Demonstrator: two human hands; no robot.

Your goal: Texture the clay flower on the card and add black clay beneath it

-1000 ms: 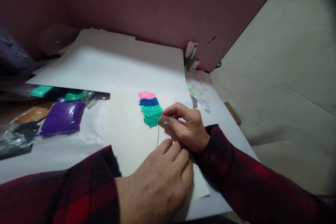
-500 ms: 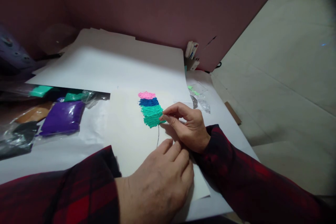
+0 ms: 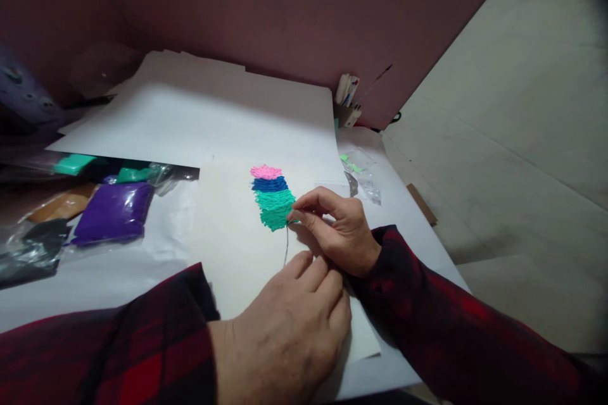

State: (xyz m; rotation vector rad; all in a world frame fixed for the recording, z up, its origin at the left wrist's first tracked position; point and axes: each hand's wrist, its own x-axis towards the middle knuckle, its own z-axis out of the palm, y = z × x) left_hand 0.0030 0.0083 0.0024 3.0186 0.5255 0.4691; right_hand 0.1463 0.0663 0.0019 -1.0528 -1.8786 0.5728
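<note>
The worktop (image 3: 401, 202) carries a spread of large white sheets (image 3: 213, 107) along its far edge and one cream sheet (image 3: 228, 221) reaching toward its near edge, probably placed there for easy working. Of two hands, the left hand (image 3: 289, 323) lies on the cream sheet by that near edge, fingers curled, seemingly to steady it; its palm is hidden, so I cannot tell its grip. The right hand (image 3: 337, 228), nearer the right edge, has its grip pinched closed at the side of the textured patch (image 3: 274, 200), likely for fine control; anything pinched is too small to tell. One purple packet (image 3: 113, 214) lies toward the left edge. The patch, mid-worktop, counts four bands: one pink, one blue, two green. One thin dark line (image 3: 286, 247) runs below it.
</note>
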